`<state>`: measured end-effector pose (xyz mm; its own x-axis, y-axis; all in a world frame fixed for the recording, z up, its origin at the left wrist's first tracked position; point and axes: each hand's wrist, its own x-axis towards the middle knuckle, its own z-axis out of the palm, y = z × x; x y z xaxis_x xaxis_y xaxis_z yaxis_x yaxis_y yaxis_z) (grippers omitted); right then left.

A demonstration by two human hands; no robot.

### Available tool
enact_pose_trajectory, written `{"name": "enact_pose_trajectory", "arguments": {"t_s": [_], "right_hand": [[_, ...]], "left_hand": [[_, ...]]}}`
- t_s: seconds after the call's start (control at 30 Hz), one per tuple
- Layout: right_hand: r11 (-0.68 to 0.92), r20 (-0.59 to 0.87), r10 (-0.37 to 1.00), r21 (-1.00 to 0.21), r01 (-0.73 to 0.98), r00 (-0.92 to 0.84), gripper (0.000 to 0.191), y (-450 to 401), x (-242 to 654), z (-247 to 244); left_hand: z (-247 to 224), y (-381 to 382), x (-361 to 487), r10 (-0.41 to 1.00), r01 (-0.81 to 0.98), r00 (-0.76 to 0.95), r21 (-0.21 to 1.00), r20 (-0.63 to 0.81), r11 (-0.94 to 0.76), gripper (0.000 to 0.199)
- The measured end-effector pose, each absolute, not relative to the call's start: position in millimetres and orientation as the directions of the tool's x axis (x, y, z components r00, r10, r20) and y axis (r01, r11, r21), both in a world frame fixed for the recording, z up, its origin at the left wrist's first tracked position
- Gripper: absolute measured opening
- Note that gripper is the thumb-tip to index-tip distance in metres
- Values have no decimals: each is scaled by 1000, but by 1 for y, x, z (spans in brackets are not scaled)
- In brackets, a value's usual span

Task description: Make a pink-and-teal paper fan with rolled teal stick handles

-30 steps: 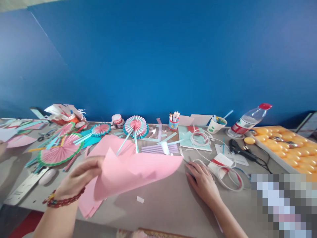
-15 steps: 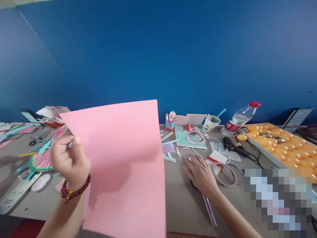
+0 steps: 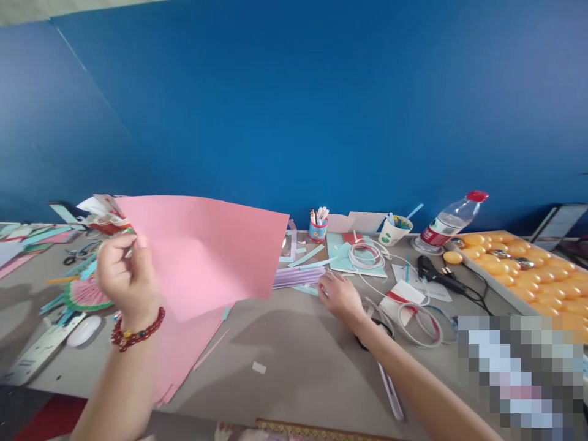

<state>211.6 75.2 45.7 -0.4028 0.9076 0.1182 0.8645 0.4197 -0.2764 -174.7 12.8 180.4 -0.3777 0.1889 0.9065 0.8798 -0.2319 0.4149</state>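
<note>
My left hand (image 3: 127,269), with a dark red bead bracelet at the wrist, pinches the left edge of a large pink sheet of paper (image 3: 206,251). The sheet is raised and bends away to the right. Beneath it, more pink sheets (image 3: 193,343) lie on the table. My right hand (image 3: 340,297) is low over the table, its fingers curled at the right end of a stack of purple folded paper (image 3: 298,277). The fingertips are partly hidden. Under the right forearm lie black-handled scissors (image 3: 388,383), partly covered.
Blue paper strips (image 3: 307,254) and a pen cup (image 3: 318,226) stand behind. Coiled white cable (image 3: 365,254), a paper cup (image 3: 394,231), a bottle (image 3: 450,223), a glue gun (image 3: 438,275) and a tray of orange balls (image 3: 519,269) are right. A pink fan (image 3: 87,294) lies left.
The pink sheet's right side has swung up and away, uncovering the pink sheets beneath and the purple stack. My right hand has moved left to the stack's end, its fingers curling.
</note>
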Motion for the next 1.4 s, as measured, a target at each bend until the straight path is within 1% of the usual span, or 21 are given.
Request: {"name": "enact_pose_trajectory", "arguments": {"t_s": [0.1,0.23,0.27,0.3,0.33,0.47,0.57,0.6,0.63,0.7,0.73,0.77,0.8,0.9,0.93,0.97,1.03,1.1,1.13,1.3,1.4], "right_hand": [[425,86,902,-338,840,-423,16,57,197,53],[555,0,777,-471,686,-629,16,18,153,54],[618,4,693,-517,592,-721,20,7,142,53],[709,48,521,-580,401,-852,36,-3,133,52],[736,79,420,-613,288,-904,46,-13,126,50],[666,12,518,-633,395,-855,54,-42,118,50],[636,77,212,-768,77,-974,44,-46,125,52],[627,110,176,-779,25,-978,40,-43,127,52],[641,115,243,-765,70,-963,38,-39,130,50],[631,59,596,-651,422,-801,42,-31,133,46],[581,40,718,-583,568,-694,48,-28,134,43],[583,39,734,-548,600,-678,53,-27,133,41],[637,53,668,-557,534,-742,54,-27,132,40],[726,194,234,-687,39,-953,38,-31,127,40],[707,243,195,-707,-36,-950,33,-31,127,41],[701,272,260,-713,-13,-926,30,-29,130,42],[676,278,571,-693,250,-772,26,-19,146,41],[526,225,810,-687,501,-542,26,-5,174,37],[454,210,878,-652,607,-431,27,1,191,35],[417,223,908,-575,704,-356,26,12,261,27],[417,248,909,-548,725,-335,33,6,281,29]], "left_hand": [[184,13,-178,147,850,-419,444,896,-283,24],[192,23,-167,152,834,-422,448,894,-322,21],[195,26,-163,155,826,-413,441,897,-351,20],[197,28,-158,153,819,-404,431,902,-380,19],[199,31,-154,152,815,-393,420,907,-399,18],[202,33,-141,121,827,-350,367,929,-426,16],[198,34,-131,169,835,-315,357,934,-418,17],[196,34,-128,182,834,-302,352,936,-424,16],[194,35,-124,182,831,-287,339,940,-440,15],[190,38,-116,152,824,-261,301,954,-480,13],[189,40,-111,132,823,-251,283,959,-493,13],[187,41,-106,120,823,-242,269,963,-500,15],[185,42,-101,116,822,-231,257,966,-508,16],[179,39,-86,155,798,-116,185,981,-573,16],[176,36,-81,174,771,-42,142,984,-620,13],[173,32,-77,190,732,42,99,981,-674,10],[168,20,-71,234,623,238,37,943,-782,13],[160,7,-65,262,513,440,-1,859,-859,18],[155,1,-61,247,445,531,-19,811,-895,17],[115,-18,-33,206,191,785,88,585,-978,19],[91,-24,-18,26,19,853,19,521,-1000,12]]}}
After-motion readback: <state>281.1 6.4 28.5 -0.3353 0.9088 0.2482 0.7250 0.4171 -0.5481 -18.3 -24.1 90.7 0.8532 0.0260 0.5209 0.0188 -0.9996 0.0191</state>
